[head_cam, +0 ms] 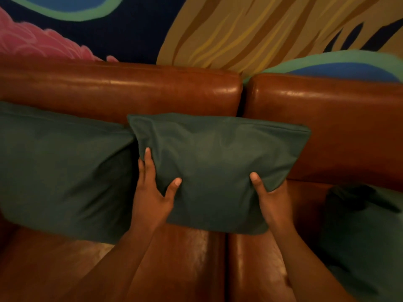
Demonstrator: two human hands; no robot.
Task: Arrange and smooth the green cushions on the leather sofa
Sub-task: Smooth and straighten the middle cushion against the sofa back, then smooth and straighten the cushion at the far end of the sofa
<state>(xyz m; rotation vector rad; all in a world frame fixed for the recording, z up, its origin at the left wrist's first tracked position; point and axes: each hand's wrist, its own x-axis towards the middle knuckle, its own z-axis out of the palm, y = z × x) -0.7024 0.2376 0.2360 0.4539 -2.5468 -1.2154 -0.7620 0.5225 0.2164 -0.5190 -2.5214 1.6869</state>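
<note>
At the bottom of the frame, two bare forearms reached up over the glossy brown leather seat of the sofa [185, 258]. The left hand [152, 192] gripped the lower left edge of the middle dark green fabric cushion [218, 166], thumb pressed on its front and the fingers [147, 159] running up its left side. The right hand [272, 201] clutched the lower right corner, thumb on the front, remaining fingers hidden behind the fabric. That cushion stood at centre frame, tilted slightly, bottom edge on the seat, top leaning on the backrest. Its left side overlapped a second larger green cushion [61, 171] at the left, also propped against the backrest. A third green cushion [366, 236] lay at the lower right edge, partly cut off. Beyond the backrest, a painted wall mural [239, 29] in pink, blue, green and tan filled the top.
</note>
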